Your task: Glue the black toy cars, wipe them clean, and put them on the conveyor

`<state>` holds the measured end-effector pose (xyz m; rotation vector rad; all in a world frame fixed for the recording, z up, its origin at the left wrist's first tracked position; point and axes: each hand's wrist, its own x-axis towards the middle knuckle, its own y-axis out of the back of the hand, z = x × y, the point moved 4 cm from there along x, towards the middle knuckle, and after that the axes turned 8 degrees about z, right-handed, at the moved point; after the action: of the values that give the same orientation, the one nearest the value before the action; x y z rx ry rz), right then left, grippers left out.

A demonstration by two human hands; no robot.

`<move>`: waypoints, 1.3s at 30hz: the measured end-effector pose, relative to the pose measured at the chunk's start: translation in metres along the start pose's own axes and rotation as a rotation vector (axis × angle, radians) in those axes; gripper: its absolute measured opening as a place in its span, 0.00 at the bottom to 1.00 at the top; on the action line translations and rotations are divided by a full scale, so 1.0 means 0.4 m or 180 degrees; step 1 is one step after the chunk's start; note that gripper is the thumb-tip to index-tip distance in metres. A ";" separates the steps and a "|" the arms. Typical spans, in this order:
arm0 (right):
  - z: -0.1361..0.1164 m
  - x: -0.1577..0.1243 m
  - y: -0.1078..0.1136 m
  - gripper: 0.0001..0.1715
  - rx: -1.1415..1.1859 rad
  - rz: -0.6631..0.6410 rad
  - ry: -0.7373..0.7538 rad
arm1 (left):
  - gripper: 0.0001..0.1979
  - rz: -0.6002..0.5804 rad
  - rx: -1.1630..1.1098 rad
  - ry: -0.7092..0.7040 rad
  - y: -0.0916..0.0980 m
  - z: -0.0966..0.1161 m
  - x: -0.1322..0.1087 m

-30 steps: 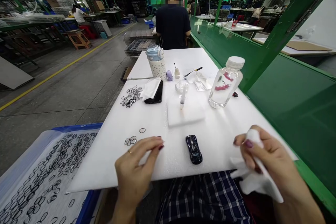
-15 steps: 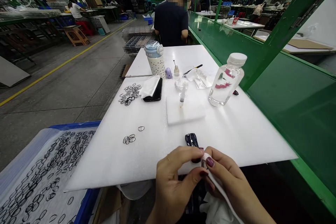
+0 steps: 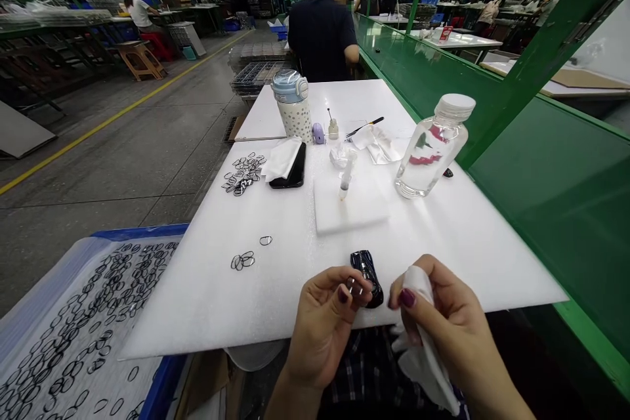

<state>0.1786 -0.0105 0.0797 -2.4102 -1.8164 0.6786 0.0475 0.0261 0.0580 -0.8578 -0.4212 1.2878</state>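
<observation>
Between the thumb and fingers of my left hand is a small dark-rimmed ring, held over the front edge of the white table. My right hand grips a white cloth, which hangs down below the fingers. A glossy black object lies on the table just behind and between my hands. To the left lie a few loose black rings and a single one. A larger pile of rings is farther back.
A white foam block bears a syringe. Behind are a clear bottle, a dotted cup, a phone under tissue and tweezers. A blue-edged tray of rings stands lower left. A person sits ahead.
My hands have moved apart, the left keeping the ring and the right the cloth. The ring and the black object show more fully now.
</observation>
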 end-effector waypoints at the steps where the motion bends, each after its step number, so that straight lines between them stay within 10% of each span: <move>1: -0.006 0.002 0.006 0.16 -0.0170 0.0064 0.0155 | 0.07 -0.0003 -0.0053 0.0048 0.002 0.000 0.000; 9: -0.076 -0.009 -0.026 0.04 -0.1811 0.0207 0.3122 | 0.07 0.0136 -0.0122 0.0145 0.007 -0.002 0.001; 14: -0.081 -0.032 -0.076 0.10 -0.2293 -0.0003 0.3970 | 0.07 0.0286 -0.0158 0.0163 -0.007 -0.003 -0.001; 25: -0.111 -0.036 -0.044 0.07 -0.2737 0.0389 0.4420 | 0.07 0.0340 -0.0211 0.0203 0.000 -0.003 -0.009; 33: -0.101 -0.041 -0.074 0.06 -0.3059 -0.0552 0.4312 | 0.09 0.0514 -0.0228 0.0197 0.000 0.001 -0.010; 39: -0.153 -0.036 -0.002 0.07 -0.3200 0.0308 0.4318 | 0.07 0.0523 0.0039 0.0186 0.004 -0.001 -0.013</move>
<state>0.1975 -0.0102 0.1397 -2.1323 -1.3687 -1.8148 0.0454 0.0211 0.0576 -0.9326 -0.3012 1.4111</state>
